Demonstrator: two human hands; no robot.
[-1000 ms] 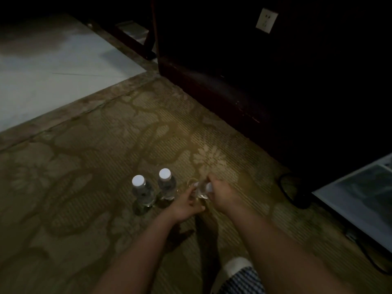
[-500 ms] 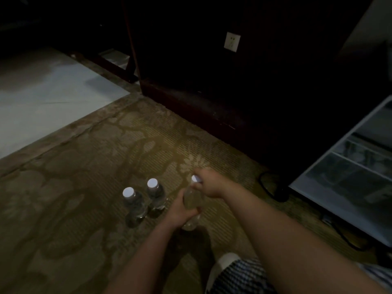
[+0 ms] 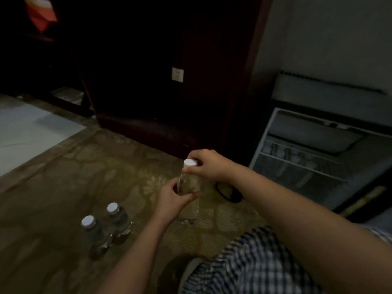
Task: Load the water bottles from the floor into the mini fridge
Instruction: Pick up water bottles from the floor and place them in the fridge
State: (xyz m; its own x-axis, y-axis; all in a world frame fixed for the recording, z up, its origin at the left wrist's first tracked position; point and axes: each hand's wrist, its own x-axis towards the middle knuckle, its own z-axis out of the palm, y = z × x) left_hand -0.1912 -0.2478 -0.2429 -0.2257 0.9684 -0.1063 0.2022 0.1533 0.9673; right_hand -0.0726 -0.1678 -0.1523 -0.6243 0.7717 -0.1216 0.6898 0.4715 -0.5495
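The clear water bottle (image 3: 188, 184) stood upright between the person's two hands, low over the patterned carpet (image 3: 63, 187); whether its base touched the carpet I could not tell. The left hand (image 3: 171, 201) was wrapped round the middle of the bottle, with the thumb across the front. The right hand (image 3: 210, 166) held it at the top, the fingers curled round the neck just under the white cap (image 3: 189, 163).

To the left of it, on the same carpet, two more bottles with white caps stood upright close together: the nearer bottle (image 3: 95, 236) and the farther bottle (image 3: 119, 221). They were near the held one but apart from it.

To the right the mini fridge (image 3: 314, 158) stood open, pale inside, with a wire rack across it. A loop of black cord (image 3: 229, 193) lay on the carpet between the bottle and the fridge. Checked cloth (image 3: 254, 270) on the person showed at the lower edge.

Behind all this was a dark wooden cabinet (image 3: 148, 92) with a pale wall socket (image 3: 177, 74) on it, and off to the left a stretch of light tiled floor (image 3: 25, 132).
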